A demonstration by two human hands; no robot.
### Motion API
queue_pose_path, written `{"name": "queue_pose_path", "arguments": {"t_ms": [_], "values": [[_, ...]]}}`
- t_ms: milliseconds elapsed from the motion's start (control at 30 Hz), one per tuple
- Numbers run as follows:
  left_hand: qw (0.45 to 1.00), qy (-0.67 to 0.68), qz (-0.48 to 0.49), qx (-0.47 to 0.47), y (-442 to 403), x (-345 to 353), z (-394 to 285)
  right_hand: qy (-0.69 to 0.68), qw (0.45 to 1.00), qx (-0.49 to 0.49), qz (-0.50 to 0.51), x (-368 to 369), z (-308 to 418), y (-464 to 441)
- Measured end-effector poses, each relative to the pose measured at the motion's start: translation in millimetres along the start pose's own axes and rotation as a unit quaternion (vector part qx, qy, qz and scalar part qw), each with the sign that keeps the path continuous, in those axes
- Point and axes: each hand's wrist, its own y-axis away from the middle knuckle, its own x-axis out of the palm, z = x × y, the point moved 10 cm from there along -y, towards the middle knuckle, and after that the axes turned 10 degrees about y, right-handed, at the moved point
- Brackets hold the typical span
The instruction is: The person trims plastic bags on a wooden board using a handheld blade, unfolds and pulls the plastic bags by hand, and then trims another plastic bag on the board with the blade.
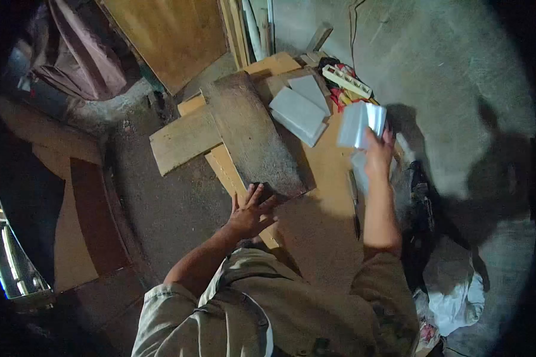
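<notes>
My right hand (379, 153) is closed around a stack of shiny, see-through plastic sheets (352, 126), held up over the right side of the work table (321, 232). Fingers spread, my left hand (251, 215) lies at the near end of a dark, worn wooden board (253, 134). This board slants across a paler plank (186, 141). Whitish flat sheets (301, 112) lie in a pile to the right of the dark board. A long, thin dark tool (355, 205), perhaps a knife, rests on the table below my right hand.
A cream power strip (346, 81) sits on a cluttered heap at the table's far right, near the concrete wall (446, 65). A large wooden panel (167, 35) leans at the back. White bags (458, 304) lie at lower right; brown cloth (80, 56) hangs upper left.
</notes>
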Motion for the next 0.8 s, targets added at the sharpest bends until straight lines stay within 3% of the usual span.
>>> {"name": "queue_pose_path", "arguments": {"t_ms": [67, 100, 133, 167, 200, 267, 300, 333, 367, 400, 433, 500, 533, 600, 633, 700, 767, 800], "values": [[0.998, 0.031, 0.052, 0.014, 6, -16, -25, -0.123, 0.989, 0.037, 0.067, 15, -11, 36], [0.998, 0.032, 0.048, 0.019, 12, -31, -41, -0.15, 0.985, 0.063, 0.054, 16, -23, 55], [0.968, 0.211, 0.137, -0.008, 18, -26, -51, -0.189, 0.978, 0.058, 0.06, 31, -9, 82], [0.897, 0.381, 0.222, -0.033, 27, -17, -65, -0.197, 0.977, 0.061, 0.052, 36, -16, 101], [0.898, 0.382, 0.218, -0.025, 29, -20, -70, -0.275, 0.947, 0.15, 0.071, 58, -14, 138], [0.751, 0.622, 0.22, 0.04, 39, -33, -97, -0.251, 0.951, 0.154, 0.093, 71, -39, 171], [0.75, 0.623, 0.218, 0.047, 41, -31, -95, -0.292, 0.932, 0.209, 0.057, 83, -12, 204], [0.666, 0.718, 0.192, 0.059, 39, -36, -91, -0.009, 0.995, -0.033, 0.095, 74, 3, 211], [0.571, 0.801, 0.164, 0.071, 37, -43, -83, 0.276, 0.914, -0.271, 0.119, 86, 8, 239], [0.504, 0.846, 0.154, 0.081, 40, -57, -79, 0.28, 0.901, -0.311, 0.112, 92, 16, 253], [0.48, 0.864, 0.141, 0.051, 47, -64, -65, 0.283, 0.886, -0.351, 0.107, 100, 23, 265], [0.46, 0.886, 0.043, 0.042, 61, -100, -43, 0.091, 0.964, -0.204, 0.147, 111, 15, 274], [0.462, 0.886, 0.004, 0.044, 72, -121, -31, -0.012, 0.981, -0.131, 0.144, 118, 15, 281], [0.439, 0.898, -0.019, 0.023, 84, -133, -3, -0.059, 0.983, 0.038, 0.168, 139, 16, 300], [0.415, 0.908, -0.032, 0.037, 88, -141, 6, -0.024, 0.979, 0.017, 0.204, 156, 41, 311], [0.395, 0.917, -0.043, 0.043, 100, -151, 25, -0.018, 0.97, 0.034, 0.241, 170, 21, 329], [0.409, 0.908, -0.075, 0.051, 113, -163, 49, -0.001, 0.961, 0.03, 0.274, 185, 25, 335], [0.446, 0.887, -0.106, 0.058, 123, -175, 60, 0.012, 0.953, 0.026, 0.303, 195, 29, 338]]}}
